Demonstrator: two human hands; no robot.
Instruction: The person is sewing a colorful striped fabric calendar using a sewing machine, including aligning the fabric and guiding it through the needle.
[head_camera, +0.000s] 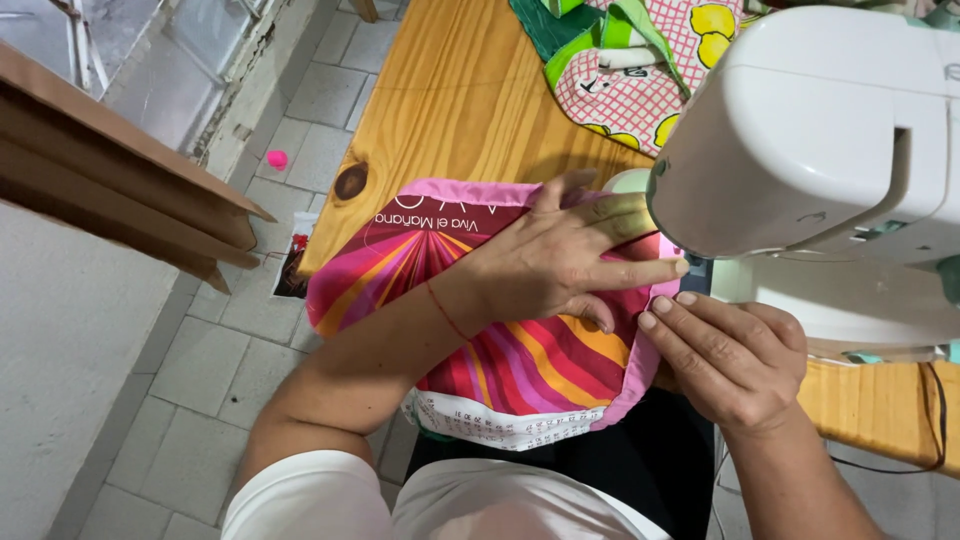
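Left hand (555, 255) lies flat on the striped cloth (500, 340), fingers spread and released, pressing down; index finger points toward the sewing machine (820, 140), its tip just beside the machine's head. A thin red cord circles the left wrist.

Right hand (725, 355) sits at the cloth's right edge, just below the machine. Fingers curled loosely, tips touching the pink border (640, 365); whether they pinch it cannot be told.

Cloth: rays of pink, red, orange and yellow, pink binding round the rim, a white printed strip along the near edge. It lies on the near end of the wooden table (450, 90), part hanging off toward the person's lap, its right side tucked under the machine head. Needle area hidden by the hands and the housing.

Machine is white, at frame right, standing on the table. Behind it, more fabric (625, 85): pink grid with yellow fruit, green trim. Tiled floor (200, 400) to the left, a small pink ball (277, 158) on it. Cardboard sheets (110, 170) jut in at upper left.
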